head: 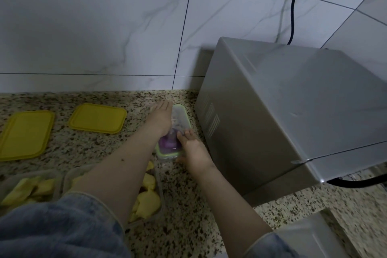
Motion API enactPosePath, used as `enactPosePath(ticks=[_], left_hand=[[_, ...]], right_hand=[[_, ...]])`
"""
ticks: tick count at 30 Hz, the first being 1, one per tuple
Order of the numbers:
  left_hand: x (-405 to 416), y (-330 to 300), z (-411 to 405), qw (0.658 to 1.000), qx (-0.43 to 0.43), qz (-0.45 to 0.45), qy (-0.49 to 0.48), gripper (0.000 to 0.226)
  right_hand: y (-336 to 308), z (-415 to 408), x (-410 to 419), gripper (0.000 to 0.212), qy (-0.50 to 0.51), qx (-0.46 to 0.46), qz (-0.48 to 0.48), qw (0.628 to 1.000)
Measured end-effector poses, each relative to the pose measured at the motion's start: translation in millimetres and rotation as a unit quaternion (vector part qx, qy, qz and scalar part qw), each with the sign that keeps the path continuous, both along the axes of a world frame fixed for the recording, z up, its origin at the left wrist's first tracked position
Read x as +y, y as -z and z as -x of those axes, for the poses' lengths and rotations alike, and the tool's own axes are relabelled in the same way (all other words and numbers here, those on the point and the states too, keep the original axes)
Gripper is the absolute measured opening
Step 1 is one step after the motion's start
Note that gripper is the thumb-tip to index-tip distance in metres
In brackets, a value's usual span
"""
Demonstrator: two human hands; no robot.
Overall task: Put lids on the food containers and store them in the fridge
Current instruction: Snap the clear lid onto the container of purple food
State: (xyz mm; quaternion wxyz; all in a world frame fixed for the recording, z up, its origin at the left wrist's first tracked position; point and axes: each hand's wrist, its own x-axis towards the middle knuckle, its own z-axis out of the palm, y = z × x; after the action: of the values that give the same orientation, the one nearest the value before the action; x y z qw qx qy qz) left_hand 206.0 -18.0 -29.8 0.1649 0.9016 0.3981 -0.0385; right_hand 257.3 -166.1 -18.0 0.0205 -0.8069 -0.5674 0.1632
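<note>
A small clear container with a green-rimmed lid (180,123) and purple food inside sits on the speckled counter beside the microwave. My left hand (160,116) lies flat on its lid, fingers stretched toward the wall. My right hand (191,148) grips the container's near end, fingertips on the lid. Two yellow lids lie on the counter at the left, one (25,134) near the edge of view and one (98,118) closer to my hands. Two open containers of yellow food (29,189) (147,199) stand near me, partly hidden by my left arm and sleeve.
A grey microwave (293,111) fills the right side, close against the small container. Its black cord (292,14) runs up to a wall socket. A white tiled wall (104,27) backs the granite counter (184,205).
</note>
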Motion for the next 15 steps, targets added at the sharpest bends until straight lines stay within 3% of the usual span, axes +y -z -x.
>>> enactPosePath(ticks=[5,8,11,15], left_hand=[[-15,-1,31,0.999,-0.026,0.035,0.006,0.066],[-20,-1,49,0.995,-0.055,0.049,0.064,0.052],[-38,-17,74,0.981,-0.157,0.109,-0.017,0.036],[-27,-29,124,0.995,-0.069,0.071,-0.028,0.041]], right_hand=[[-4,5,-1,0.064,0.006,-0.022,-0.006,1.000],[-8,8,-2,0.065,0.020,-0.032,0.001,0.999],[-13,20,-2,0.071,0.032,-0.052,0.043,0.997],[-29,40,1,0.065,0.040,-0.077,0.054,0.995]])
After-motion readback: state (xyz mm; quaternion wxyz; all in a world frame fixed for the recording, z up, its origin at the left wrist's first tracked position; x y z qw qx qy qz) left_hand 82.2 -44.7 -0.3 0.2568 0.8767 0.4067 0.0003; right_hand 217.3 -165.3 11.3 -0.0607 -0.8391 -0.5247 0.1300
